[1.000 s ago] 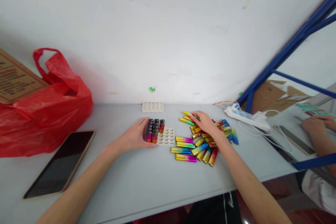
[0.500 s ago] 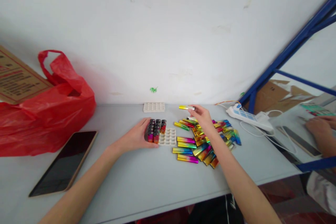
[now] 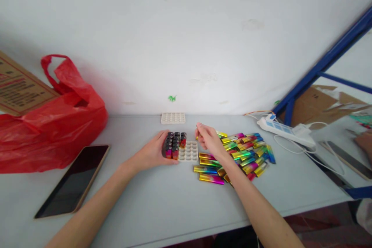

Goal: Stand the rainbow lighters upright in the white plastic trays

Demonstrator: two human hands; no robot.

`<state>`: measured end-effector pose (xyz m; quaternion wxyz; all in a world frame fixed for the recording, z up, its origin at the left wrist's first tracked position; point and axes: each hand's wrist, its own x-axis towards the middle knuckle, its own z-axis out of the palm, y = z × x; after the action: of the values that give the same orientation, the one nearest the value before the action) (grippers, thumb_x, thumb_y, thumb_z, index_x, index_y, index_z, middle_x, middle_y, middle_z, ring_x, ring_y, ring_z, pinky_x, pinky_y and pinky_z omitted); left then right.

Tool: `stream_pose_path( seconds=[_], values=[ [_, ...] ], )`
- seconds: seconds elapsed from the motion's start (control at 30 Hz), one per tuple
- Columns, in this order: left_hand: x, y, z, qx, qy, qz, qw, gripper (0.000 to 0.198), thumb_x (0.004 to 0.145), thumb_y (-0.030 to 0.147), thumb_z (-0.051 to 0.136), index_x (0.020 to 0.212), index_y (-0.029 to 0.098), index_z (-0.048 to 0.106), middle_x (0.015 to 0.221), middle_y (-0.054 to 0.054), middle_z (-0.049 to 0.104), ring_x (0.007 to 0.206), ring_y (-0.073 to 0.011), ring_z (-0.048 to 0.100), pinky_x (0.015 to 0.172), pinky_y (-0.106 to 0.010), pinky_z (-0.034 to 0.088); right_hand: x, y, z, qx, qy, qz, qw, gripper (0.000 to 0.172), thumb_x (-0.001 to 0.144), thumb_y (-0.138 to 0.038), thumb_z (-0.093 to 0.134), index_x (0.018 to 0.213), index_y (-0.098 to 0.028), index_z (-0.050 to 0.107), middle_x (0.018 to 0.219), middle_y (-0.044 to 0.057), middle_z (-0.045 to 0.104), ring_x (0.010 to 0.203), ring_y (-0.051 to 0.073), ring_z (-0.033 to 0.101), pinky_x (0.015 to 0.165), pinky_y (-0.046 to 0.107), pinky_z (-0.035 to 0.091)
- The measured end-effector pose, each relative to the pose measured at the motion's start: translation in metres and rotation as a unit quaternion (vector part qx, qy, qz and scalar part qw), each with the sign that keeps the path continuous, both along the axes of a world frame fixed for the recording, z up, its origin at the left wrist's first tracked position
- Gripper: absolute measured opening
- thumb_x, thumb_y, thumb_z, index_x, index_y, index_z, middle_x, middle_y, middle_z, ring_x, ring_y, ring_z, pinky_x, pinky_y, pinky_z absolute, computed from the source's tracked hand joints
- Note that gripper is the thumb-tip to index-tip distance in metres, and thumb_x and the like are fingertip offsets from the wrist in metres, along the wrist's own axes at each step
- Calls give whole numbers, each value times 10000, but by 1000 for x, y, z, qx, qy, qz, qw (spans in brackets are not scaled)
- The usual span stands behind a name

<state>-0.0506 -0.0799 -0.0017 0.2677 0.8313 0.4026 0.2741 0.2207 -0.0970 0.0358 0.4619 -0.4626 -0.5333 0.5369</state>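
Observation:
A white tray with round holes point(image 3: 189, 152) lies on the grey table point(image 3: 162, 201). Its left part holds several upright rainbow lighters point(image 3: 173, 144) with dark tops. My left hand point(image 3: 151, 153) cups the tray's left side, fingers curled against those lighters. My right hand point(image 3: 208, 140) hovers just right of the tray, pinched on one yellow lighter point(image 3: 197, 137), mostly hidden by the fingers. A pile of loose rainbow lighters point(image 3: 241, 155) lies to the right of that hand.
A second white tray point(image 3: 173, 118) sits by the wall. A red plastic bag point(image 3: 49, 124) and a cardboard box point(image 3: 17, 89) are at the left, a dark tablet point(image 3: 72, 180) in front. A white power strip point(image 3: 283, 130) and another person's hand point(image 3: 366, 141) are at the right.
My right hand picked one lighter from the pile, lifted it, and has carried it left toward the tray. My left hand has stayed on the tray.

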Motion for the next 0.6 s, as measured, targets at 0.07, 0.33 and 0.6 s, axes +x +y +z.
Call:
stream_pose_path(
  seconds=[0.07, 0.33, 0.6],
  values=[
    [1, 0, 0, 3, -1, 6, 1000, 881, 633, 624, 1004, 1344, 269, 625, 1377, -139, 713, 1280, -403, 716, 1113, -546, 606, -3, -2, -6, 51, -100, -50, 993, 697, 930, -903, 565, 692, -251, 500, 559, -81, 343, 506, 111, 322, 493, 270, 255],
    [10, -4, 2, 2, 13, 46, 999, 822, 662, 606, 985, 1321, 257, 638, 1304, -118, 728, 1233, -386, 719, 1095, -543, 600, -5, -10, -17, 135, -253, -146, 947, 551, 959, -599, 539, 552, -273, 361, 522, -44, 367, 568, 147, 371, 579, 315, 261],
    [10, -3, 2, 12, 19, 42, 999, 837, 659, 615, 984, 1323, 241, 638, 1337, -138, 721, 1266, -407, 713, 1115, -543, 597, -6, -15, -17, 152, -249, -148, 945, 542, 964, -602, 537, 582, -275, 333, 530, -47, 400, 569, 146, 372, 587, 310, 267]
  ],
)
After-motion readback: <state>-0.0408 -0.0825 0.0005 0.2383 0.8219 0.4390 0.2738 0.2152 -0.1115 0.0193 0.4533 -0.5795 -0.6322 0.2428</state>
